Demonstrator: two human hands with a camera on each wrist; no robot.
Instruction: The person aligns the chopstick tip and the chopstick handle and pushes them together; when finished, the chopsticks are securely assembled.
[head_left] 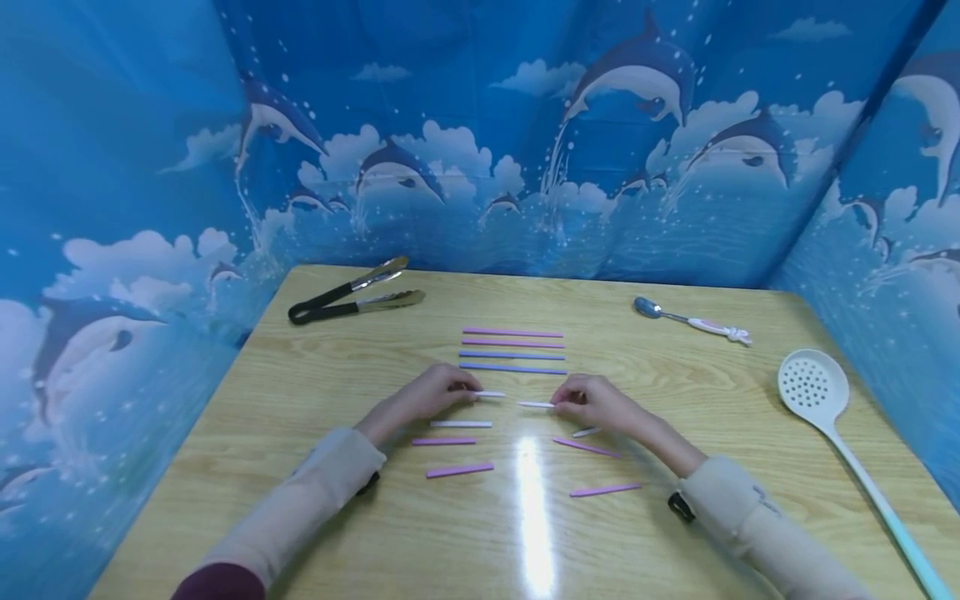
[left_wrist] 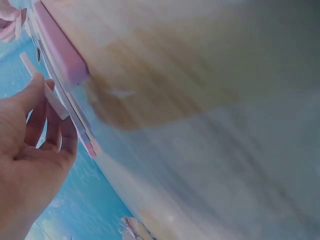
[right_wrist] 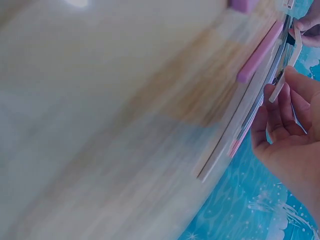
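Observation:
My left hand (head_left: 438, 392) pinches a short white stick (head_left: 491, 394) between thumb and fingers; it shows in the left wrist view as a pale flat-sided stick (left_wrist: 57, 104). Opposite it, my right hand (head_left: 596, 402) pinches another short white stick (head_left: 534, 405). The two sticks point at each other with a gap between their tips. Beyond the hands lie long sticks in a stack of rows: two pink (head_left: 513, 343) and two blue (head_left: 513, 368). Nearer me on the left are a white stick (head_left: 461, 424) and two pink ones (head_left: 460, 471). At right, a white stick (head_left: 587, 432) lies partly hidden beside two pink sticks (head_left: 606, 490).
Black-handled tongs (head_left: 330, 313) lie spread at the back left of the wooden table (head_left: 300, 400). At the back right is a spoon (head_left: 686, 320) with a white and pink handle. A white slotted skimmer (head_left: 813, 386) lies along the right edge. Dolphin-print curtains (head_left: 480, 108) surround the table.

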